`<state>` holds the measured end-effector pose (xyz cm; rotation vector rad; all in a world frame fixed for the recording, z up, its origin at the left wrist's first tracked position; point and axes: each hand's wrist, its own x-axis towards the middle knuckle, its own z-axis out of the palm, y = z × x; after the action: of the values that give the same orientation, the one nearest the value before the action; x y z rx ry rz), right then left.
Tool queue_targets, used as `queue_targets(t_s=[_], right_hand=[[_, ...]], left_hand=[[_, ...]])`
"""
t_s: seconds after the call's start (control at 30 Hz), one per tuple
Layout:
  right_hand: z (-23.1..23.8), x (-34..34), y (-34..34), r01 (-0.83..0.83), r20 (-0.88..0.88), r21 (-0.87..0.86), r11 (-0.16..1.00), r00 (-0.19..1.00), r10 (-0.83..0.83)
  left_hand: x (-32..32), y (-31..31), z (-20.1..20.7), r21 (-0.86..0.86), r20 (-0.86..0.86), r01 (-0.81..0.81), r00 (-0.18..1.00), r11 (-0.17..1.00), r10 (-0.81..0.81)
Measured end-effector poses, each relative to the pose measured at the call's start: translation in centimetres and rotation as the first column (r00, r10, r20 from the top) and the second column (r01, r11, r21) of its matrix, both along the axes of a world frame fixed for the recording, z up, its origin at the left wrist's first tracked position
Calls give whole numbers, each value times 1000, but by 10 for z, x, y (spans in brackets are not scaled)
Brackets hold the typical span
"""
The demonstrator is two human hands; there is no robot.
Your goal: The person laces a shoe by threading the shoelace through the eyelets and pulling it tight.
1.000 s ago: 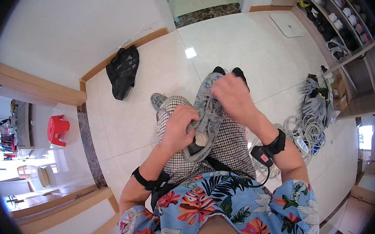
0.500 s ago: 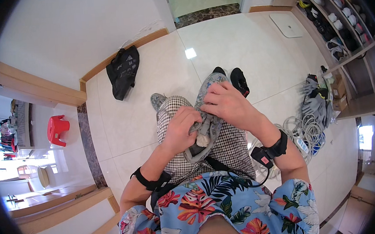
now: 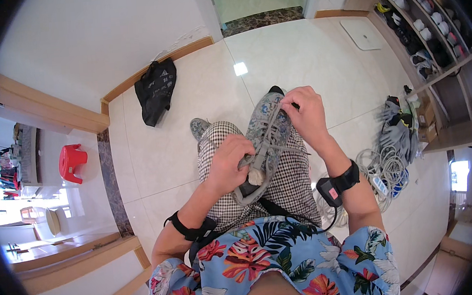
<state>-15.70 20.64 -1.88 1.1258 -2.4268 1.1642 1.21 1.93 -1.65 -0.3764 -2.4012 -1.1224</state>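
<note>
Since half a second ago the right hand (image 3: 306,111) has moved off mid-lacing to the toe end of the grey patterned shoe (image 3: 257,121), uncovering a loose lace end (image 3: 296,150) trailing toward 4 o'clock; the lacing work seems shifted forward. The shoe rests on the checked trousers (image 3: 289,185), toe toward 1 o'clock, long axis running 1 to 7. The left hand (image 3: 230,159) clamps the opening's 9 o'clock side; the right's fingertips appear pinched on a lace.
</note>
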Motion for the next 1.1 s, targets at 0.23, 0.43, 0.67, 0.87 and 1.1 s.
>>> queue_targets(t_s=[0.23, 0.43, 0.67, 0.87, 1.1], right_hand=[[50, 20, -5, -379, -159, 87, 921, 908, 388], [45, 25, -10, -517, -51, 427, 742, 805, 590], [35, 35, -19, -527, -170, 243, 814, 803, 571], [38, 22, -18, -534, -125, 339, 775, 790, 600], [14, 26, -24, -46, 423, -260, 965, 892, 157]], left_hand=[[1, -1, -3, -29, 27, 0, 1000, 1000, 1], [0, 0, -1, -32, 35, 11, 999, 999, -10], [2, -1, -2, -29, 17, 5, 1000, 1000, -5], [3, 0, -2, -28, 36, -2, 999, 1000, 3], [8, 1, -9, -58, 26, 12, 1000, 998, -10]])
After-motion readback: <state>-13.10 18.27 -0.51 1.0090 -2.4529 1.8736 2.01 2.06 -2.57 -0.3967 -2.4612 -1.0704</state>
